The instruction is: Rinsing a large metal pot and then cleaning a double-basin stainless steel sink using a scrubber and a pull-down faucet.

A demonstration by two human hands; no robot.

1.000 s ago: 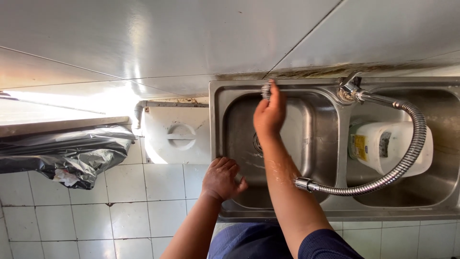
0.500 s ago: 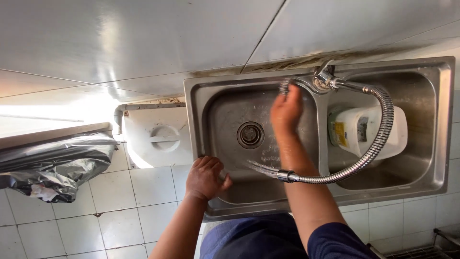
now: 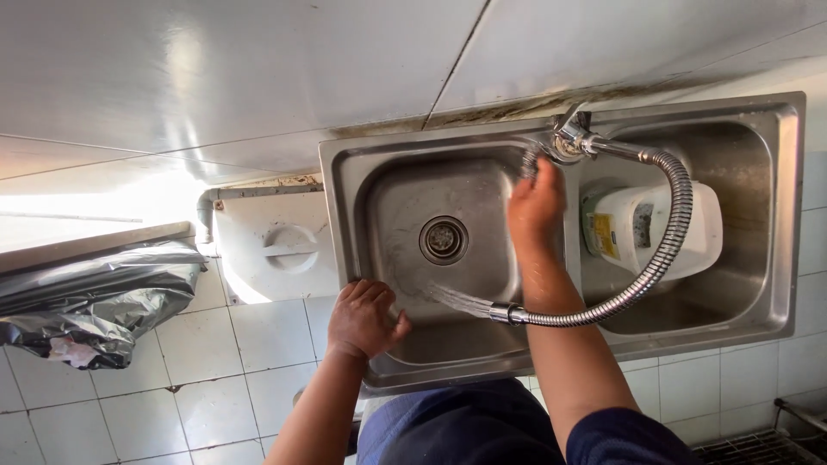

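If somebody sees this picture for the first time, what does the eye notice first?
A steel double sink fills the middle. The right hand reaches to the tap, whose flexible hose curls down and sprays water into the left basin. The left hand grips the sink's near-left corner.

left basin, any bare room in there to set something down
Yes: the left basin is bare around its drain, though water sprays across its near side. The right basin is crowded by a white jug and the looping hose.
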